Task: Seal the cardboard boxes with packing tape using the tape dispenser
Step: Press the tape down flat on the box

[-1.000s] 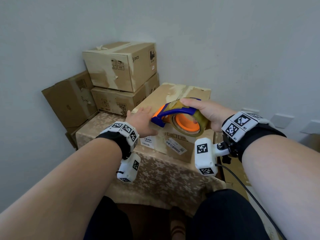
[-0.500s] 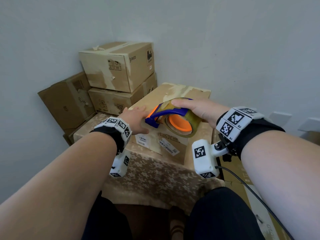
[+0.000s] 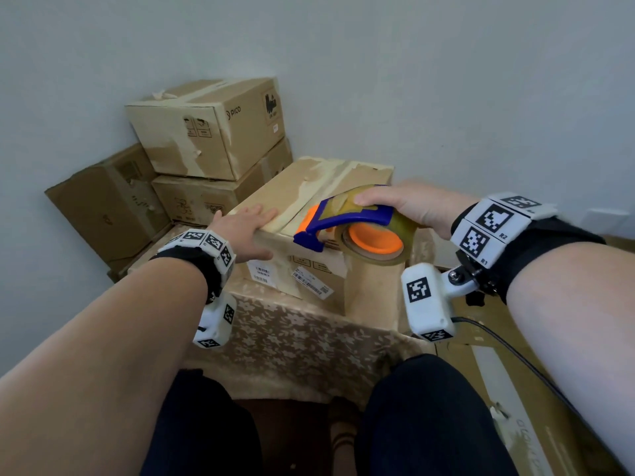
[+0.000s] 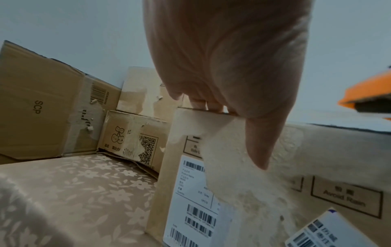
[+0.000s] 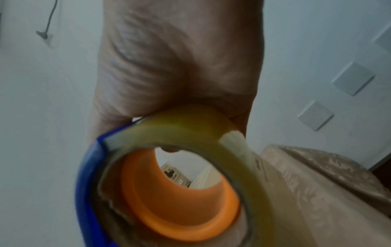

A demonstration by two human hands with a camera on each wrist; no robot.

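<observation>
A long cardboard box (image 3: 309, 187) with white labels lies on the cloth-covered table (image 3: 292, 338). My left hand (image 3: 245, 228) lies flat on its near left top corner, fingers straight on the lid and thumb (image 4: 261, 143) down the front face (image 4: 317, 158). My right hand (image 3: 402, 204) grips the blue and orange tape dispenser (image 3: 347, 225) with its roll of clear tape (image 5: 190, 183) over the box's near right end. A strip of tape (image 3: 372, 290) runs from the roll down the box's front to the table.
Three more cardboard boxes are stacked at the back left: a PICO box (image 3: 209, 128) on top of another (image 3: 206, 197), and a tilted one (image 3: 106, 204) beside them. The wall (image 3: 446, 80) is close behind. A flat carton (image 3: 515, 407) lies at lower right.
My right hand has lifted the dispenser up and toward the right, drawing tape down the box's front. My left hand has slid forward on the lid.
</observation>
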